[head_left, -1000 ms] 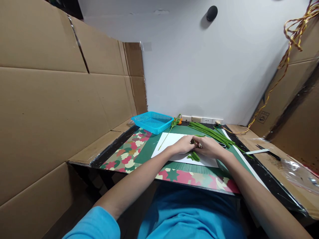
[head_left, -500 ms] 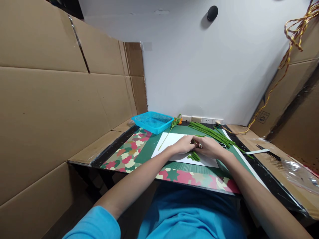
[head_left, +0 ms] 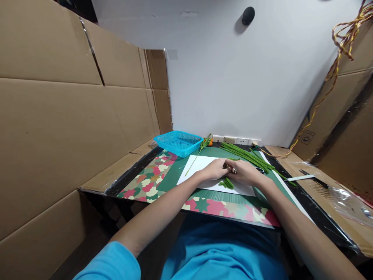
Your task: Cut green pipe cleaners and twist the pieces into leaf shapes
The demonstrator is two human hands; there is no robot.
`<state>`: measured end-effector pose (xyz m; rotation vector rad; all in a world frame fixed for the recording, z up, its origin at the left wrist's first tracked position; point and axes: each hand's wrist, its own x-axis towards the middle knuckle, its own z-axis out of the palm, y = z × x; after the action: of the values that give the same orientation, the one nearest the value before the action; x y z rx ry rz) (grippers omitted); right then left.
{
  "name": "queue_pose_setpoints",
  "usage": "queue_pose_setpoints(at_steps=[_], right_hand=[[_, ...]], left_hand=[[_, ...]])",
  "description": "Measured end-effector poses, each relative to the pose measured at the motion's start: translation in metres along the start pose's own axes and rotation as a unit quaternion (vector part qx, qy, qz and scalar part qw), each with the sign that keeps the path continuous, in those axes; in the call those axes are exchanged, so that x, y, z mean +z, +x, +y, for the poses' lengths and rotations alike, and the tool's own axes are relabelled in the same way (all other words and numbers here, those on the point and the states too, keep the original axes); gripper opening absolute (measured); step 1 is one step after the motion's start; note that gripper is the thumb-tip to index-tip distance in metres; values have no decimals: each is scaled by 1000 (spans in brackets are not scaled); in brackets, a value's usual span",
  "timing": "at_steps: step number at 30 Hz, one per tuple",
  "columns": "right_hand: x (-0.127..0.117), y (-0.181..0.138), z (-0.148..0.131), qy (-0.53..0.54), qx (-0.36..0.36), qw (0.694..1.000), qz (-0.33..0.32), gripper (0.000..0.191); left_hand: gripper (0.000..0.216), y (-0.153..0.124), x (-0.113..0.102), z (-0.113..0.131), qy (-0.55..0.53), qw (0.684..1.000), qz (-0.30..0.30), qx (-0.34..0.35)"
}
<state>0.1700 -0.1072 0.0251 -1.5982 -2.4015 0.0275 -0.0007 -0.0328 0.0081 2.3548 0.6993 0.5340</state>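
Observation:
Over a white sheet [head_left: 186, 172], my left hand [head_left: 214, 169] and my right hand [head_left: 243, 172] meet with fingers curled together. Something small, dark and partly shiny shows between the fingertips; most of it is hidden, so its kind is unclear. Just below the hands, short cut green stem pieces [head_left: 227, 183] lie on the sheet. Another green piece [head_left: 234, 158] is visible behind my right hand. Beyond that hand lies a bunch of long green stems [head_left: 247, 155], and a white-edged loop [head_left: 259, 169] like a scissor handle shows beside it.
A blue plastic basket [head_left: 179, 144] stands at the back left, near a leafy stem [head_left: 205, 144] and orange flowers [head_left: 210, 142]. A white strip [head_left: 301, 177] and a black pen-like tool [head_left: 319, 181] lie on the right. Cardboard walls [head_left: 52, 124] flank the table.

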Motion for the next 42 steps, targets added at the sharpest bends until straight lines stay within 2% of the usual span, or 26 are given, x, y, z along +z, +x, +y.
queue_pose_setpoints(at_steps=[21, 26, 30, 35, 38, 42], right_hand=[[1, 0, 2, -5, -10, 1000, 3, 16], [0, 0, 1, 16, -4, 1000, 7, 25], [-1, 0, 0, 26, -6, 1000, 16, 33], [-3, 0, -1, -3, 36, 999, 36, 23], [-2, 1, 1, -32, 67, 996, 46, 17], [0, 3, 4, -50, 84, 994, 44, 25]], left_hand=[[22, 2, 1, -2, -32, 999, 6, 7], [17, 4, 1, -1, -144, 989, -12, -32], [14, 1, 1, 4, -261, 963, 1, -73], [17, -5, 2, 9, -361, 928, 34, -88], [21, -2, -1, 7, -326, 938, 62, -102], [24, 5, -5, 4, -261, 956, 94, -97]])
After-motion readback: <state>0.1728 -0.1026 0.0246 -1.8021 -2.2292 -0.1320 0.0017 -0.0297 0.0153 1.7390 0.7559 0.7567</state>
